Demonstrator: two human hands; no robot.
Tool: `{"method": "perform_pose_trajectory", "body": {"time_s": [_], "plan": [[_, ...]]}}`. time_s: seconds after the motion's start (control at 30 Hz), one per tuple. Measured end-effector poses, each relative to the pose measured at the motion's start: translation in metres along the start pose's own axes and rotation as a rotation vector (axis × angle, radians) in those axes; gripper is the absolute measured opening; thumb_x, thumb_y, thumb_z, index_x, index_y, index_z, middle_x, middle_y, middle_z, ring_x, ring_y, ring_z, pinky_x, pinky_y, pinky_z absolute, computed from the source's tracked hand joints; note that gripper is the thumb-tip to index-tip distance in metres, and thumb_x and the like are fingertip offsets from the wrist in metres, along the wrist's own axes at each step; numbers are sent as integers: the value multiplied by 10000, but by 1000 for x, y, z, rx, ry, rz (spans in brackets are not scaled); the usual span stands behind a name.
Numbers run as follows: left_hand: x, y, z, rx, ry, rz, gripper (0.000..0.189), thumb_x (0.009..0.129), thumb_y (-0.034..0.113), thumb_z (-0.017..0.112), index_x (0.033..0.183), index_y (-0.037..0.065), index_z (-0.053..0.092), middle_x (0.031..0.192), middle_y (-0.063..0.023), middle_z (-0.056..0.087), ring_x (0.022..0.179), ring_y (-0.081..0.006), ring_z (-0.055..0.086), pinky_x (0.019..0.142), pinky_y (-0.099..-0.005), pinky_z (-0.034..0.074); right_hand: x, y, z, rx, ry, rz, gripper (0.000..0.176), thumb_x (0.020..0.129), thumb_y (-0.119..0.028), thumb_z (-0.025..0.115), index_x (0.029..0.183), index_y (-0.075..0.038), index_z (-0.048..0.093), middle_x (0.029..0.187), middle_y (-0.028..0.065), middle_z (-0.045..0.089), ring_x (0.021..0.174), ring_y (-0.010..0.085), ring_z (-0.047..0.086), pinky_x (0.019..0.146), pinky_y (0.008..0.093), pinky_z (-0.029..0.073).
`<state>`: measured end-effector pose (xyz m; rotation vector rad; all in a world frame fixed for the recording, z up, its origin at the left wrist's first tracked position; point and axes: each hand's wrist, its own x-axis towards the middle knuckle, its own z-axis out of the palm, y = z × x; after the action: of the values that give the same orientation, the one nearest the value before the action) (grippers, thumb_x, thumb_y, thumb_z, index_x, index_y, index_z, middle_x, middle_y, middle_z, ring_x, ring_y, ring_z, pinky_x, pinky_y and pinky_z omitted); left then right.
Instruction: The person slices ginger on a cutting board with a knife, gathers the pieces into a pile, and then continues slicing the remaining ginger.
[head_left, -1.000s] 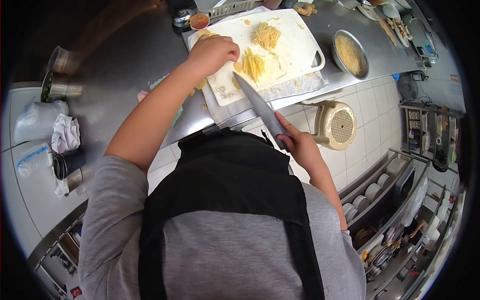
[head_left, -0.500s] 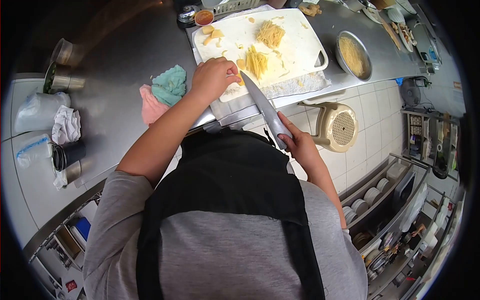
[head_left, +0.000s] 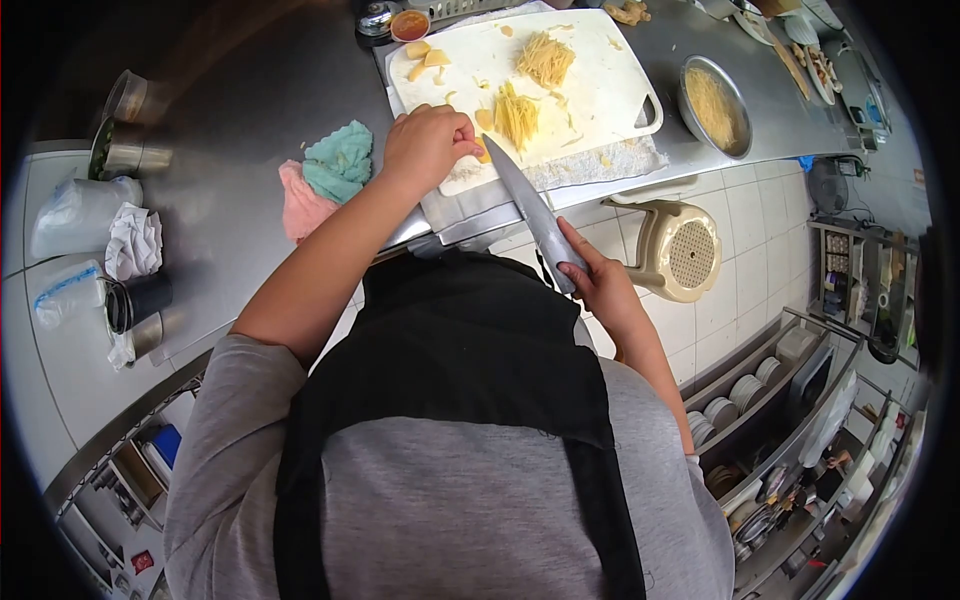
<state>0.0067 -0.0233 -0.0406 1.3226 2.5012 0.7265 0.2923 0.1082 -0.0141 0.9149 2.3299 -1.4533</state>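
Observation:
My left hand point(head_left: 430, 148) is closed, its fingertips pinched on a small yellow slice of what looks like ginger point(head_left: 485, 152) at the near left of the white cutting board point(head_left: 612, 85). In my right hand point(head_left: 603, 283) is the handle end of a large kitchen knife point(head_left: 530, 205). The blade points up and left, its tip beside the slice and the left fingertips. Just beyond the tip lies a pile of thin yellow strips point(head_left: 517, 118), with a second pile of strips point(head_left: 546, 60) farther back. Peeled chunks point(head_left: 432, 58) sit at the board's far left.
To the right stands a metal bowl point(head_left: 744, 130) holding more strips. Teal point(head_left: 340, 163) and pink point(head_left: 303, 203) cloths lie left of my forearm. A knobbly root point(head_left: 628, 12) and a cup of red sauce point(head_left: 410, 26) are behind the board. A beige stool point(head_left: 690, 250) stands below the counter.
The whole view has shifted slightly. Both hands keep nearly the same pose, with the knife tip still beside the slice.

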Motion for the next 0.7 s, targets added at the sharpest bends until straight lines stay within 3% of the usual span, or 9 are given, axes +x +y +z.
{"method": "perform_pose_trajectory", "body": {"time_s": [0.13, 0.2, 0.43, 0.5, 0.63, 0.7], "plan": [[0, 0, -1, -18, -23, -6, 238, 776, 324, 806, 789, 107, 707, 807, -11, 672, 871, -227, 623, 812, -391, 478, 2, -1, 0, -9, 2, -8, 607, 976, -193, 670, 1523, -319, 441, 805, 156, 672, 678, 131, 540, 709, 319, 516], [1, -1, 0, -12, -20, 8, 236, 772, 327, 807, 787, 113, 711, 806, -7, 676, 879, -224, 626, 818, -394, 474, 7, 3, 2, -31, 4, -53, 610, 983, -243, 655, 1521, -389, 409, 789, 168, 702, 598, 187, 631, 657, 356, 536], [0, -2, 0, 27, 10, 7, 278, 771, 360, 804, 824, 123, 668, 851, -2, 662, 925, -230, 628, 848, -401, 462, 20, -8, 8, -82, 3, -19, 606, 985, -247, 651, 1523, -380, 407, 793, 198, 698, 612, 239, 648, 684, 371, 542], [0, -3, -1, 30, 71, 29, 321, 735, 421, 808, 870, 158, 682, 926, 11, 677, 986, -226, 624, 875, -418, 450, 30, -7, 13, -97, 5, -54, 603, 981, -249, 655, 1520, -366, 414, 839, 229, 701, 684, 318, 681, 721, 393, 543], [-1, -5, -6, 63, 73, 13, 278, 780, 367, 790, 884, 144, 661, 984, 22, 658, 1014, -212, 620, 897, -398, 442, 42, -10, 21, -128, 35, -134, 600, 980, -253, 653, 1520, -361, 414, 903, 246, 704, 784, 382, 696, 752, 412, 541], [-2, -13, -5, 34, 64, 150, 238, 813, 337, 765, 967, 174, 685, 1040, 35, 660, 1067, -198, 602, 950, -388, 412, 43, -14, 21, -145, 21, -124, 599, 983, -264, 645, 1522, -369, 405, 948, 250, 702, 848, 405, 694, 764, 429, 541]]}}
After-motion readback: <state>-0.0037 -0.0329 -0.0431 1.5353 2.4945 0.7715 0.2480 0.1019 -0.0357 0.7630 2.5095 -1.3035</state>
